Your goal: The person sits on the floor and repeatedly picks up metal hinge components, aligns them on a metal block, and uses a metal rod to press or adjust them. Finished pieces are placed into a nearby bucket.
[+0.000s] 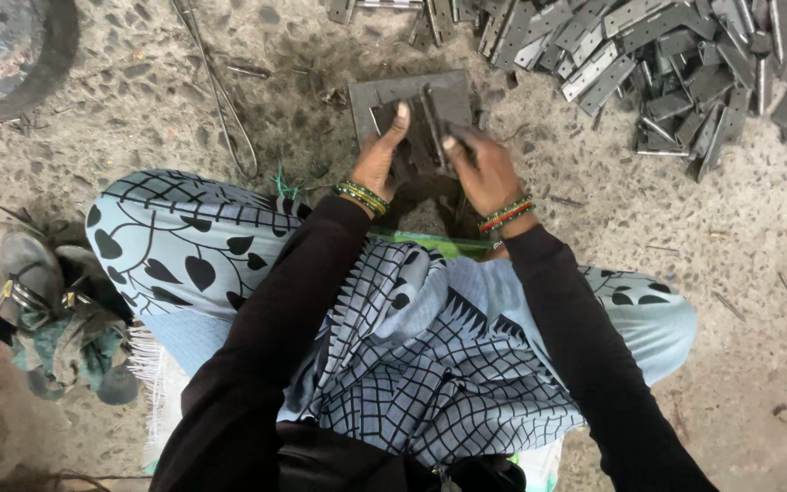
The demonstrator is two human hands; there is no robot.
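I sit on a stone floor with both hands over a square grey metal block. My left hand and my right hand together grip a dark metal hinge that stands on the block, its leaves spread between my thumbs. Both wrists carry bead bangles. My fingers hide the lower part of the hinge.
A large heap of grey metal hinges lies at the upper right. A bent wire runs across the floor at the upper left. A round dark vessel sits in the top left corner. A sandal and crumpled cloth lie at my left.
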